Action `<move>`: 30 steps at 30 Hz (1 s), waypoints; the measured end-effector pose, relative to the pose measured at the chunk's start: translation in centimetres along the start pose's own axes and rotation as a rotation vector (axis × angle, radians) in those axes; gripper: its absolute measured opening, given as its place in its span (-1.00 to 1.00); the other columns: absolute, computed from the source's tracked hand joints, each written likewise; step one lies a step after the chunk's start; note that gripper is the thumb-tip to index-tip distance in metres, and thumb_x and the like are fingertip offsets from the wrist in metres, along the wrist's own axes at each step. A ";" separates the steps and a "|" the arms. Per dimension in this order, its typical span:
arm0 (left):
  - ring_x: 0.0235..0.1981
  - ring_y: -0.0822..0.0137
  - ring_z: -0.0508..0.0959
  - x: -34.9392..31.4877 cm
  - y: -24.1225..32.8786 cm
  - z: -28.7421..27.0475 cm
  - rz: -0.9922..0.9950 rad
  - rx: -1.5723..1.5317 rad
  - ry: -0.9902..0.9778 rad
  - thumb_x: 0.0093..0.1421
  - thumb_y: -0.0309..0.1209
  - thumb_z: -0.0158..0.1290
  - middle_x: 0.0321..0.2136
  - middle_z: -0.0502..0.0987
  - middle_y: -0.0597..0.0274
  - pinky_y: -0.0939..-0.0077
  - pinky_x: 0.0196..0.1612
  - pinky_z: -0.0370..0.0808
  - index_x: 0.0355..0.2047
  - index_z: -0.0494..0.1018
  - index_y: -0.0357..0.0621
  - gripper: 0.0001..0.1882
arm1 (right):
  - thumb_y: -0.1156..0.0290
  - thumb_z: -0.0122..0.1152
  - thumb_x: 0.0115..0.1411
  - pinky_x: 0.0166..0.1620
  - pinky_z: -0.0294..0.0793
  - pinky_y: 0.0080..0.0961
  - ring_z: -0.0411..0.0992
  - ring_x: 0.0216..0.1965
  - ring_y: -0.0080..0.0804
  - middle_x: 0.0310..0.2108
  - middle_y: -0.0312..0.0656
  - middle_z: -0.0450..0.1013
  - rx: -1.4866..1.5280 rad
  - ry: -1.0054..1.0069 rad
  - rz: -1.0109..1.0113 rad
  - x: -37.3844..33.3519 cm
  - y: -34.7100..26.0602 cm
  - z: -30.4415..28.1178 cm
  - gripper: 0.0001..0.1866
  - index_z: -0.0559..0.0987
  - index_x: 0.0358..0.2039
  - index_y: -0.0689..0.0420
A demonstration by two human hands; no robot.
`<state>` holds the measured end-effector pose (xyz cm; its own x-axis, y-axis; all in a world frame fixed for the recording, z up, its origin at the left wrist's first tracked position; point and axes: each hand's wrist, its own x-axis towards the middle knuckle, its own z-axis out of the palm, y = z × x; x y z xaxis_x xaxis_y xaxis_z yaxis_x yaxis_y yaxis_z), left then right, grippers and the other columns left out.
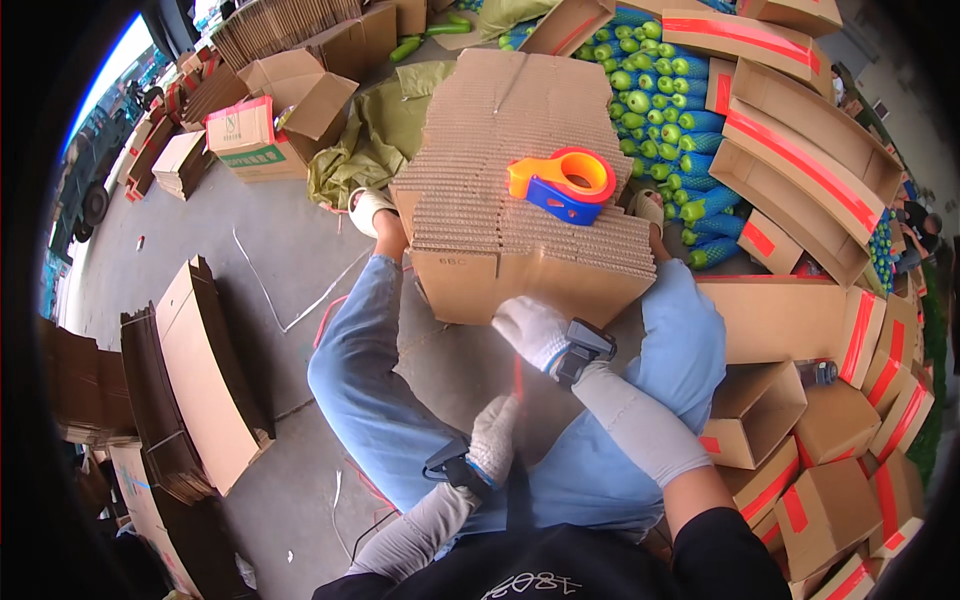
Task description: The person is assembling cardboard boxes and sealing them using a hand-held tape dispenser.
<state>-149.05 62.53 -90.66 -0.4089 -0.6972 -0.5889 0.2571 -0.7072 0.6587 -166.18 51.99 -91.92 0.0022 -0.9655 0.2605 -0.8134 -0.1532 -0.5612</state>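
Observation:
My left hand (493, 440), in a white knit glove, is low between my knees with its fingers closed. A thin red strip, likely tape (518, 378), rises from its fingertips toward my right hand. My right hand (533, 332), gloved the same way, is smeared by motion near the front face of a stack of flattened cardboard boxes (470, 180); whether it touches the stack or holds anything is unclear. An orange and blue tape dispenser (566, 186) lies on top of the stack, which stands between my feet.
Netted green produce (655, 110) is piled beyond the stack to the right. Taped cardboard boxes (790, 185) crowd my right side. Flat carton bundles (205, 375) stand on the left floor. Farther left are an opened carton (250, 140) and a green sack (385, 125).

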 end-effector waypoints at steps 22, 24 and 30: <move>-0.53 0.45 0.38 -60.4 1.2 -44.9 0.397 -0.348 1.350 0.30 -0.04 0.01 -0.47 0.42 0.33 0.52 -0.47 0.30 -0.25 0.45 0.02 -0.70 | 0.14 0.11 0.24 0.17 0.40 -0.21 0.41 0.11 0.00 0.06 0.03 0.47 -0.037 -0.454 -0.047 3.7 2.0 2.6 -0.51 0.47 0.13 0.10; -0.59 0.48 0.37 -65.4 -2.4 -45.5 0.340 -0.390 1.472 0.28 -0.02 0.01 -0.52 0.41 0.37 0.54 -0.55 0.27 -0.29 0.46 0.06 -0.71 | 0.31 0.18 0.14 0.33 0.19 -0.28 0.20 0.31 -0.11 0.34 -0.02 0.17 -0.029 -0.790 -0.330 0.6 -0.9 7.0 -0.31 0.26 0.30 0.07; -0.79 0.54 0.26 -53.7 -7.1 -50.1 0.198 -0.204 1.632 0.20 0.01 0.06 -0.68 0.34 0.51 0.60 -0.79 0.08 -0.41 0.49 0.24 -0.77 | 0.25 -0.03 0.31 0.08 0.34 -0.17 0.40 0.02 -0.03 -0.06 0.01 0.45 -0.127 -0.596 -0.018 -5.4 -0.5 18.6 -0.71 0.51 -0.06 0.09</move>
<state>-85.03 99.05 -87.21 0.8986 -0.0607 -0.4346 0.3467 -0.5089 0.7879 -154.96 53.33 -107.63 0.3122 -0.9203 -0.2358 -0.8731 -0.1801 -0.4531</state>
